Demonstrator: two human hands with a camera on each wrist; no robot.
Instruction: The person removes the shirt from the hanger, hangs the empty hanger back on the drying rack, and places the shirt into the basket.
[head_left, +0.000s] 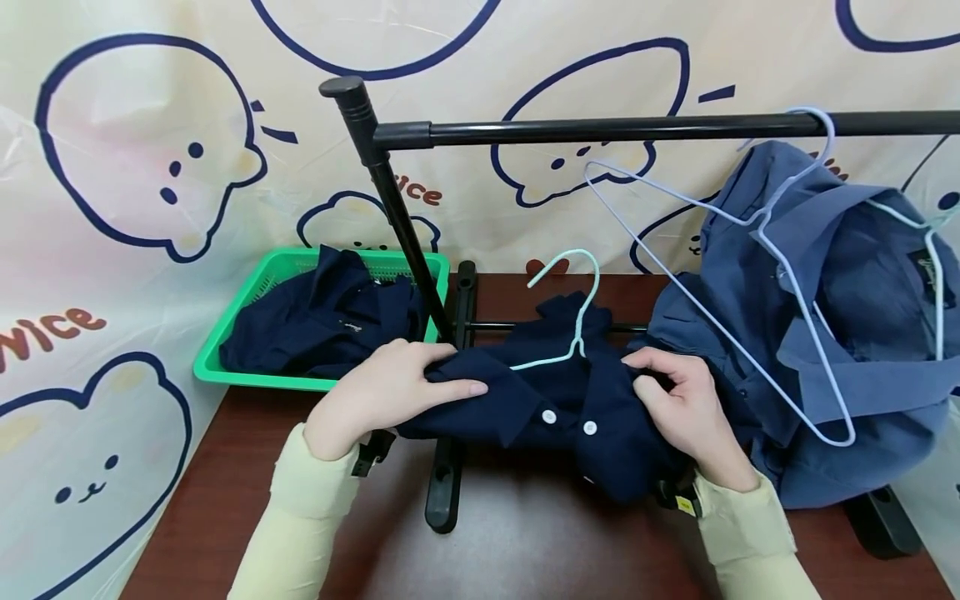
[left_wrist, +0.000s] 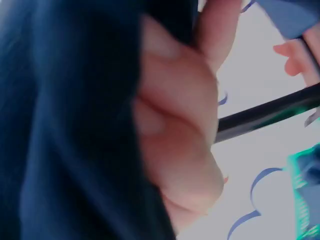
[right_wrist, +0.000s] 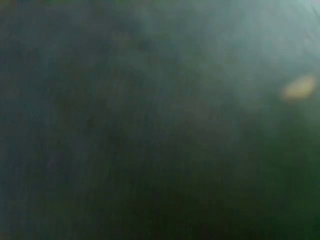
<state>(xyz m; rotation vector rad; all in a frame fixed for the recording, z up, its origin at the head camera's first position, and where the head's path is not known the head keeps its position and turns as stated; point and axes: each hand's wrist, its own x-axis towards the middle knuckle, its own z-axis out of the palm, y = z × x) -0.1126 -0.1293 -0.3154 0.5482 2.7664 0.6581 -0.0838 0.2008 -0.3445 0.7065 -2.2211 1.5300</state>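
A navy shirt (head_left: 495, 408) with white buttons hangs between my two hands in the head view. From its collar rises the hook of a mint-green hanger (head_left: 583, 312), most of whose frame is hidden inside the cloth. My left hand (head_left: 390, 383) grips the shirt at one shoulder, thumb on top. At the other shoulder my right hand (head_left: 678, 400) pinches the cloth between thumb and fingers. Curled fingers (left_wrist: 175, 125) press against the dark fabric in the left wrist view. Dark blur fills the right wrist view.
A black rack's rail (head_left: 600, 131) crosses above my hands. On the right hang blue shirts (head_left: 795, 333) and a lilac hanger (head_left: 675, 283), close beside my right hand. A green basket (head_left: 262, 382) with navy clothing (head_left: 322, 325) stands on the brown table (head_left: 225, 483) at left.
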